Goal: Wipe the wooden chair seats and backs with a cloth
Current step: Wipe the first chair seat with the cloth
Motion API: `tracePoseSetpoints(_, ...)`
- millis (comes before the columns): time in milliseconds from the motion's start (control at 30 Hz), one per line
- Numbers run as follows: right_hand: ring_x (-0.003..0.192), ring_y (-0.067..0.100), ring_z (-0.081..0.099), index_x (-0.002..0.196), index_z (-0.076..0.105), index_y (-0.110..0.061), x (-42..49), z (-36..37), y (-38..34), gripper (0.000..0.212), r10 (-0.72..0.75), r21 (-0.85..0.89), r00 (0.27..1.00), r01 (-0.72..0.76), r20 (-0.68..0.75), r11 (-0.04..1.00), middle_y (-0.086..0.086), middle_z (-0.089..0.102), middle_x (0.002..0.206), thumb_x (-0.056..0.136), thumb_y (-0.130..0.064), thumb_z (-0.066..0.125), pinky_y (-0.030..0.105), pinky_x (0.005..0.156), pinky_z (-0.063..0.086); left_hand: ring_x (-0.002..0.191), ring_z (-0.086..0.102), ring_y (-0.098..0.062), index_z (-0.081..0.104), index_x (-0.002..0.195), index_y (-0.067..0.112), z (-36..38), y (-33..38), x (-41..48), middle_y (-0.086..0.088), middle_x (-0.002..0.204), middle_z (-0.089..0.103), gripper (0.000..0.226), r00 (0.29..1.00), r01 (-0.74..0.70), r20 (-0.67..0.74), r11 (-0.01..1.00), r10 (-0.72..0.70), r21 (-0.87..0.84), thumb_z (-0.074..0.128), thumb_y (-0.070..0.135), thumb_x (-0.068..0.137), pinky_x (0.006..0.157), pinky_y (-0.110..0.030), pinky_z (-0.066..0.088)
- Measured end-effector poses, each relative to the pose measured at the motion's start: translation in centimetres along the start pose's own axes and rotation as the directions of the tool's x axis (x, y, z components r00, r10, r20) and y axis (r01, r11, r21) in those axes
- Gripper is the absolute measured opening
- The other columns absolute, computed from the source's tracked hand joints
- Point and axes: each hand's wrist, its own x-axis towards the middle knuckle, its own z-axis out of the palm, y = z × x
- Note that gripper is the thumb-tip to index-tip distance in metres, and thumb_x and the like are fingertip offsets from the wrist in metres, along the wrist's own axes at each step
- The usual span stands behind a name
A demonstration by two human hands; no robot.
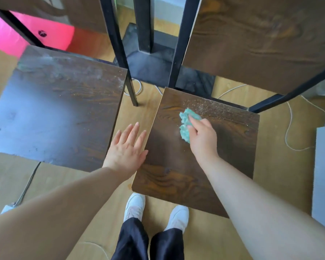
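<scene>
Right hand (202,136) grips the cloth (185,128) on the right chair seat (176,175), with a dust strip (214,107) running left-right just beyond it; left hand (127,147) is flat and empty.

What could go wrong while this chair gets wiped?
1. The pale dust at the back of the right seat could get swept off by the cloth onto the floor instead of being picked up.
2. The right hand holds the cloth bunched small, so the seat's corners might get missed.
3. A white cord loops on the floor beside the chair; it could trip someone stepping sideways.
</scene>
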Motion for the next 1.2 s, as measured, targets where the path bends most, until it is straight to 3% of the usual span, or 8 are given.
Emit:
tracePoseSetpoints(167,0.108,0.019,0.057,0.139,0.054,-0.017,10.4,-1.0,-0.5,0.037,0.009,-0.088,0.995,-0.018,-0.102,0.996,0.004,0.053,0.126,0.102,-0.019,0.047,0.029,0.096,0.048,0.153,-0.005,-0.026,0.009,0.158,0.022,-1.1,0.6,5.3,-0.007,0.167,-0.004,0.063,0.999,-0.015,-0.036,1.0,0.016,0.014,0.021,0.05,0.103,0.124,-0.047,0.005)
tracePoseSetpoints(300,0.105,0.021,0.055,0.137,0.057,-0.018,13.5,0.4,-0.5,0.036,-0.019,-0.129,0.999,0.015,-0.027,0.992,0.004,0.052,0.12,0.103,-0.021,0.045,0.027,0.088,0.046,0.153,-0.002,-0.026,0.011,0.158,0.022,-1.2,0.9,7.3,-0.007,0.167,-0.001,0.064,0.998,-0.011,-0.054,1.0,0.011,-0.003,0.023,0.05,0.102,0.124,-0.047,0.007)
tracePoseSetpoints(467,0.114,0.02,0.054,0.137,0.056,-0.021,12.4,2.3,-0.4,0.037,-0.079,-0.202,0.996,0.087,0.051,0.976,0.004,0.052,0.129,0.101,-0.021,0.049,0.029,0.093,0.049,0.153,-0.005,-0.025,0.007,0.158,0.022,-1.1,1.2,7.5,-0.008,0.166,-0.004,0.064,0.999,-0.017,-0.042,1.0,0.016,-0.005,0.021,0.05,0.103,0.124,-0.047,0.006)
tracePoseSetpoints(633,0.114,0.017,0.054,0.138,0.054,-0.022,8.4,3.6,-0.1,0.04,-0.116,-0.198,0.992,0.125,0.059,0.972,0.002,0.054,0.125,0.098,-0.02,0.056,0.029,0.093,0.053,0.153,-0.009,-0.026,0.003,0.158,0.024,-0.9,1.4,6.6,-0.006,0.166,-0.009,0.063,1.0,-0.019,0.003,1.0,0.019,0.001,0.02,0.051,0.103,0.124,-0.047,0.003)
tracePoseSetpoints(800,0.105,0.016,0.054,0.138,0.056,-0.022,1.6,4.5,0.7,0.046,-0.218,-0.24,0.963,0.253,0.162,0.937,0.0,0.056,0.117,0.093,-0.017,0.065,0.031,0.092,0.055,0.153,-0.007,-0.026,0.006,0.158,0.024,-0.2,1.7,4.2,-0.006,0.166,-0.007,0.063,1.0,-0.001,0.022,1.0,0.001,-0.031,0.022,0.051,0.104,0.124,-0.047,0.003)
tracePoseSetpoints(1067,0.108,0.017,0.055,0.135,0.058,-0.021,-9.6,5.2,2.5,0.042,-0.25,-0.184,0.916,0.316,0.314,0.931,-0.001,0.057,0.117,0.093,-0.02,0.064,0.031,0.092,0.055,0.153,-0.003,-0.027,0.008,0.158,0.023,1.9,2.0,-1.9,-0.007,0.167,-0.002,0.063,0.998,-0.015,0.064,1.0,0.017,-0.026,0.022,0.05,0.103,0.124,-0.047,0.006)
tracePoseSetpoints(1200,0.095,0.022,0.056,0.129,0.063,-0.018,-14.1,5.8,3.8,0.04,-0.287,-0.158,0.885,0.364,0.367,0.918,0.001,0.057,0.102,0.09,-0.014,0.067,0.039,0.077,0.057,0.153,-0.003,-0.027,0.007,0.158,0.022,3.1,2.3,-4.6,-0.007,0.166,-0.003,0.063,0.995,-0.011,0.103,1.0,0.013,-0.016,0.022,0.049,0.103,0.124,-0.047,0.006)
